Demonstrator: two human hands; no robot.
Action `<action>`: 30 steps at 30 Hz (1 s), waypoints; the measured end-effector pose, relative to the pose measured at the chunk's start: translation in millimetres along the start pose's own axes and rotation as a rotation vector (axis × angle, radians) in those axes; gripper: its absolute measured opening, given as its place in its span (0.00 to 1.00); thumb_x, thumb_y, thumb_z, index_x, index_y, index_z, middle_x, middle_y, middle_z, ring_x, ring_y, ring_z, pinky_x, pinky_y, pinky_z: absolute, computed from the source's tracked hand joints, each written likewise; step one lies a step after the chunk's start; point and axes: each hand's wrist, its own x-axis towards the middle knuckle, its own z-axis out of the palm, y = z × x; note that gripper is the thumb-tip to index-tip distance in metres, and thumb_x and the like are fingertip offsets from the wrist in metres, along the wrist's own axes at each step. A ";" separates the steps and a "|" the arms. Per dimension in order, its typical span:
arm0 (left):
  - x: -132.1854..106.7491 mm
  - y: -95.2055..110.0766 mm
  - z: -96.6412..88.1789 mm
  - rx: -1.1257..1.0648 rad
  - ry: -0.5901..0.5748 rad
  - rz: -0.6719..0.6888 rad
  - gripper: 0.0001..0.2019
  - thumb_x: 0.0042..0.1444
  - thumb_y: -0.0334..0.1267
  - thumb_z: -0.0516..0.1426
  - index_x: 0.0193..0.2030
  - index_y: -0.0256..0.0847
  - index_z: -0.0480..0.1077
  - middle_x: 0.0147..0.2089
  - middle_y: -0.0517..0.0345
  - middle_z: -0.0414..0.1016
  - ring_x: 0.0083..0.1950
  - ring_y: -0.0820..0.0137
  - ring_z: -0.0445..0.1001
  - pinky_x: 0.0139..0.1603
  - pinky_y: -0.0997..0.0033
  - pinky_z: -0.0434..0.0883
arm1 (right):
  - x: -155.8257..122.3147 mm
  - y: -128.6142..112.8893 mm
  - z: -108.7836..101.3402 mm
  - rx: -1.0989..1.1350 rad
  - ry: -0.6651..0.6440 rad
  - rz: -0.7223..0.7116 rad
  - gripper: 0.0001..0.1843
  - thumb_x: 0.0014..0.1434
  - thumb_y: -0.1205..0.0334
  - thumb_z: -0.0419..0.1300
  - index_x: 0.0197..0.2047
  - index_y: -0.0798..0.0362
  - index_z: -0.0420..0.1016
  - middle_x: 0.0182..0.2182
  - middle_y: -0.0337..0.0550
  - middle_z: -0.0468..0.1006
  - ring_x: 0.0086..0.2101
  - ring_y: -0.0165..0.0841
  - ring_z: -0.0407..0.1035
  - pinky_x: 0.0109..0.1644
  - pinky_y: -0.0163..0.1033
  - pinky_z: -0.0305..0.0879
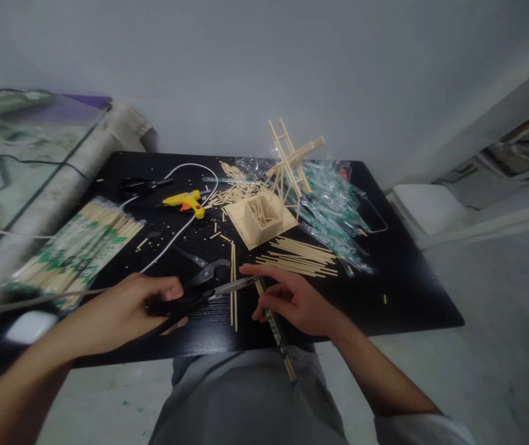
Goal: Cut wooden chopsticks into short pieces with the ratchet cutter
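Note:
My left hand (128, 309) is closed around the black handles of a pair of scissors (234, 286), whose blades point right. The blade tips reach the upper end of a wrapped pair of chopsticks (277, 330), which my right hand (296, 298) grips. The packet's clear sleeve has green print, and its lower end hangs past the table edge over my lap. My right index finger stretches out above the blades. Just left of that hand, two bare sticks (233, 290) lie on the table. A grey-jawed cutting tool (209, 270) lies behind the scissors, partly hidden.
A windmill-like stick model (264, 216) stands mid-table, with loose sticks (299, 256) before it. Empty-looking wrappers (334, 204) pile up right. A yellow glue gun (188, 203), its white cord, more black-handled scissors (141, 184) and packed chopsticks (79, 247) are left.

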 end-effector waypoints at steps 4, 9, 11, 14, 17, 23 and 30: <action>-0.1 -1.3 2.5 -0.026 0.015 -0.018 0.16 0.59 0.51 0.60 0.29 0.41 0.69 0.24 0.65 0.66 0.27 0.75 0.61 0.28 0.76 0.61 | 0.5 3.1 0.6 0.028 0.009 -0.026 0.31 0.68 0.72 0.59 0.70 0.40 0.65 0.69 0.48 0.67 0.37 0.26 0.82 0.41 0.35 0.82; 0.3 -4.3 4.7 -0.069 0.032 -0.037 0.15 0.57 0.50 0.61 0.28 0.42 0.70 0.25 0.64 0.68 0.28 0.74 0.62 0.27 0.76 0.62 | 0.7 1.8 1.7 0.039 0.002 -0.029 0.30 0.68 0.73 0.58 0.69 0.40 0.67 0.70 0.48 0.67 0.37 0.26 0.82 0.40 0.33 0.82; 0.0 -5.2 4.7 -0.069 0.025 -0.039 0.16 0.58 0.50 0.61 0.28 0.42 0.69 0.24 0.64 0.67 0.27 0.74 0.62 0.27 0.76 0.62 | 0.8 1.3 1.8 0.034 0.006 -0.028 0.30 0.68 0.73 0.58 0.69 0.40 0.67 0.70 0.48 0.67 0.37 0.26 0.82 0.40 0.33 0.82; -1.4 -6.7 4.6 -0.055 0.017 -0.048 0.17 0.58 0.52 0.60 0.27 0.42 0.68 0.24 0.65 0.66 0.26 0.75 0.62 0.26 0.77 0.61 | 1.1 1.5 1.1 0.030 0.020 -0.018 0.30 0.67 0.73 0.59 0.68 0.41 0.68 0.70 0.48 0.67 0.38 0.26 0.83 0.40 0.32 0.82; -4.7 -9.4 5.5 -0.011 0.049 -0.078 0.18 0.58 0.54 0.60 0.28 0.41 0.69 0.24 0.65 0.67 0.26 0.75 0.62 0.26 0.78 0.61 | 1.6 2.7 -0.5 0.060 0.065 -0.037 0.28 0.67 0.73 0.60 0.67 0.41 0.69 0.69 0.46 0.68 0.39 0.27 0.83 0.40 0.31 0.82; -31.2 -37.0 10.7 0.060 0.110 -0.169 0.19 0.58 0.58 0.58 0.33 0.43 0.72 0.29 0.64 0.73 0.31 0.71 0.70 0.32 0.77 0.67 | 2.5 5.8 -0.5 0.230 0.153 -0.053 0.27 0.64 0.71 0.66 0.63 0.43 0.69 0.65 0.47 0.74 0.41 0.33 0.85 0.41 0.34 0.83; -83.0 -112.7 18.9 0.124 0.493 -0.360 0.23 0.50 0.58 0.59 0.46 0.45 0.76 0.44 0.58 0.84 0.43 0.62 0.81 0.45 0.71 0.74 | 7.8 4.5 1.9 0.324 0.211 0.020 0.20 0.59 0.66 0.73 0.52 0.49 0.74 0.55 0.48 0.83 0.41 0.37 0.85 0.42 0.38 0.84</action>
